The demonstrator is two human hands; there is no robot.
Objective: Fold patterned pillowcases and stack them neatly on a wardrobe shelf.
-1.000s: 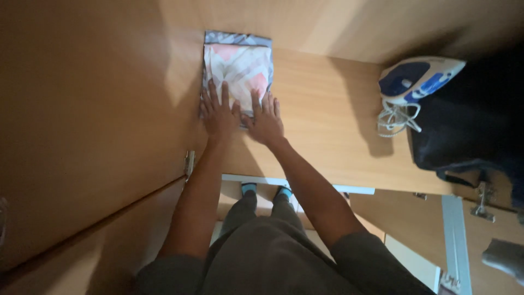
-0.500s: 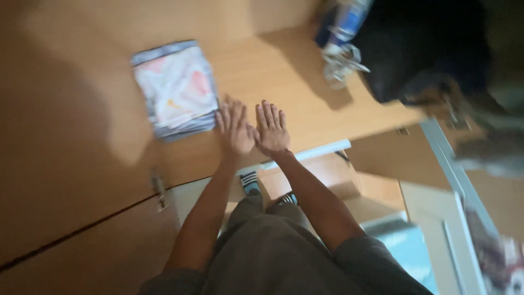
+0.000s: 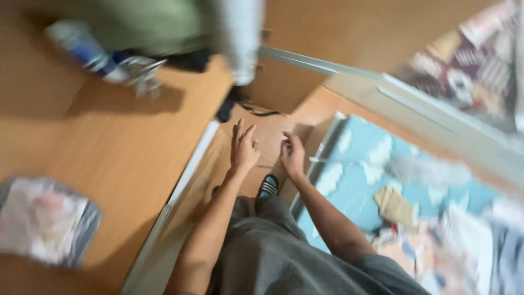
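A folded cloth bundle [image 3: 43, 221], pink and white with grey edges, lies at the lower left of a wooden tabletop [image 3: 125, 142], well apart from both hands. It looks soft and light (best lifted by sliding flat hands under its folded edges). The left hand [image 3: 243, 148] is open, fingers spread; the right hand [image 3: 293, 155] hangs loosely curled, holding nothing. A blue and white iron [image 3: 90, 54] rests at the far edge.
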